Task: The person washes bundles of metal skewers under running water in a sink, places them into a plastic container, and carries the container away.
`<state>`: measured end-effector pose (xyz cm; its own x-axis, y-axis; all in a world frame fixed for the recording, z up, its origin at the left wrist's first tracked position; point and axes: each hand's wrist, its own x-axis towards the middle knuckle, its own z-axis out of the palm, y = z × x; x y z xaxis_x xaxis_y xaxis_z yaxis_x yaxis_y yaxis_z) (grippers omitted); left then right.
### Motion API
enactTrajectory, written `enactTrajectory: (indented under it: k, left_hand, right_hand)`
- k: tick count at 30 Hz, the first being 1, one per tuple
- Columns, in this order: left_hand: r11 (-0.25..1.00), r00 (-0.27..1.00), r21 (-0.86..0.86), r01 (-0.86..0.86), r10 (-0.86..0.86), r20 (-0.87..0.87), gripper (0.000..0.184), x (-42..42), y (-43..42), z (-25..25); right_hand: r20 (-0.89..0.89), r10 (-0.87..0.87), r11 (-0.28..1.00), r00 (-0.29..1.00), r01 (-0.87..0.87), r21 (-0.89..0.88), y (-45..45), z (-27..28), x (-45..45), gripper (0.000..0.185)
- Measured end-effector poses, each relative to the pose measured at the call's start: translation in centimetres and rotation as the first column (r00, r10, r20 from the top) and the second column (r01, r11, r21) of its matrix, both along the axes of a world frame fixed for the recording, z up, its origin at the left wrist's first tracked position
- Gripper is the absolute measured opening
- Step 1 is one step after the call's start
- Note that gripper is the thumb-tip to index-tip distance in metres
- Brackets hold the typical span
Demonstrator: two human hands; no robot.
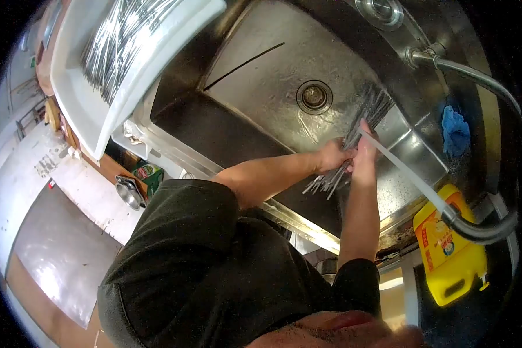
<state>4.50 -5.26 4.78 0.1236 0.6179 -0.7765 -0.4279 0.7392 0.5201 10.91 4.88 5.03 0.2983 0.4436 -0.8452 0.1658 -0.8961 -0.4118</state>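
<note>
A bundle of thin metal skewers (372,113) slants over the right side of the steel sink (261,75). My left hand (334,155) is closed around the bundle near its lower end, where loose ends fan out. Close beside it, my right hand (364,149) also grips the bundle, thumb upward. From the curved metal spout (475,229) a pale straight band (406,171) runs to my right hand; whether it is a tube or a water stream I cannot tell. The bundle's far end is blurred among droplets. My palms are hidden.
A white tub (139,72) with many more skewers (122,49) stands at upper left. One dark thin rod (243,65) lies in the sink, left of the drain (314,97). A blue cloth or glove (456,131) and a yellow jug (451,249) are on the right.
</note>
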Motion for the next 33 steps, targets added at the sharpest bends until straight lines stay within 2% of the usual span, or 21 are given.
enactTrajectory:
  k: [1,4,7,8,10,11,13,15,17,18,19,20,21,23,24,25,26,28,30,31,33]
  left_hand:
    - [0.996,0.998,-0.081,0.048,-0.044,0.049,0.063,-3.8,1.4,5.5]
    - [0.99,0.998,-0.123,0.065,-0.066,0.002,0.072,-2.0,0.5,2.4]
    - [0.972,0.973,-0.15,0.179,-0.197,-0.118,0.063,-3.6,2.6,5.0]
    - [0.975,0.972,-0.111,0.192,-0.205,-0.118,0.059,-3.9,3.0,5.4]
    - [0.975,0.968,-0.03,0.219,-0.221,-0.122,0.052,-4.1,4.2,5.1]
    - [0.898,0.836,0.081,0.433,-0.366,-0.409,0.046,-1.8,3.8,1.2]
    - [0.846,0.796,0.102,0.524,-0.443,-0.411,0.047,-3.5,5.3,4.9]
    - [0.803,0.766,0.177,0.57,-0.441,-0.467,0.048,-4.1,5.6,6.4]
    - [0.924,0.836,0.141,0.355,-0.246,-0.491,0.048,-3.2,4.3,5.6]
    - [0.965,0.851,0.122,0.234,-0.143,-0.506,0.048,-2.8,3.6,4.9]
    - [0.984,0.978,0.126,0.122,-0.098,-0.182,0.048,-2.5,3.4,3.7]
    - [0.996,0.986,0.092,0.017,-0.032,0.163,0.049,-2.3,3.4,2.3]
    - [0.997,0.871,0.021,-0.071,0.052,0.488,0.05,-2.1,3.4,1.6]
    - [0.973,0.948,-0.013,0.229,-0.219,0.232,0.048,-5.5,5.3,6.9]
    - [0.927,0.926,-0.06,0.37,-0.363,0.098,0.047,-6.8,6.0,8.7]
    - [0.723,0.738,0.181,0.667,-0.608,-0.292,0.042,-4.8,5.2,5.8]
    - [0.436,0.431,0.199,0.878,-0.535,-0.727,0.038,-2.7,4.4,2.9]
    - [0.776,0.67,0.16,0.61,-0.398,-0.627,0.032,-4.1,4.1,7.0]
    - [0.952,0.956,0.162,0.261,-0.231,-0.178,0.032,-3.9,3.8,4.3]
    - [0.992,0.993,0.093,0.086,-0.092,0.069,0.032,-3.6,3.6,3.0]
    - [0.999,0.915,-0.034,0.02,-0.005,0.403,0.031,-2.4,3.5,0.7]
  right_hand:
    - [-0.003,0.048,0.998,0.999,-0.047,0.033,-0.7,-1.0,0.6,0.043]
    - [0.071,0.013,0.994,0.997,-0.02,0.109,-1.0,0.0,-0.7,0.044]
    - [0.065,0.128,0.982,0.99,-0.135,0.13,0.3,-0.8,0.1,0.065]
    - [0.127,0.252,0.954,0.959,-0.268,0.132,0.8,-1.2,0.3,0.062]
    - [0.247,0.479,0.849,0.842,-0.516,0.115,2.2,-2.5,0.5,0.057]
    - [0.306,0.577,0.773,0.757,-0.627,0.096,3.0,-3.0,0.6,0.054]
    - [0.412,0.733,0.58,0.541,-0.814,0.037,4.0,-3.5,0.8,0.05]
    - [0.055,0.582,0.806,0.811,-0.584,0.097,4.2,-3.2,1.3,0.042]
    - [-0.311,0.297,0.953,0.903,-0.301,0.036,4.1,-3.0,1.7,0.033]
    - [-0.368,0.183,0.98,0.912,-0.198,-0.002,4.0,-2.7,1.6,0.03]
    - [-0.419,0.066,0.995,0.906,-0.093,-0.044,3.8,-2.1,1.1,0.026]
    - [-0.462,-0.053,0.996,0.885,0.012,-0.092,3.5,-1.6,0.7,0.023]
    - [-0.485,-0.105,0.992,0.868,0.055,-0.116,3.4,0.4,-0.8,0.02]
    - [-0.172,0.316,0.948,0.933,-0.305,0.092,3.8,-4.7,1.5,0.019]
    - [-0.125,0.391,0.919,0.912,-0.379,0.106,3.8,-4.8,1.5,0.019]
    - [-0.074,0.461,0.885,0.884,-0.451,0.116,3.7,-4.8,1.5,0.02]
    - [-0.021,0.526,0.846,0.85,-0.52,0.121,3.6,-4.8,1.5,0.021]
    - [-0.384,0.293,0.953,0.876,-0.301,0.039,3.4,-4.6,2.3,0.022]
    - [-0.573,-0.037,0.993,0.818,-0.035,-0.114,3.7,-4.3,2.5,0.02]
    - [-0.631,-0.208,0.973,0.747,0.092,-0.211,3.7,-3.9,2.6,0.019]
    - [-0.537,-0.083,0.991,0.84,0.012,-0.135,3.9,-3.0,1.6,0.019]
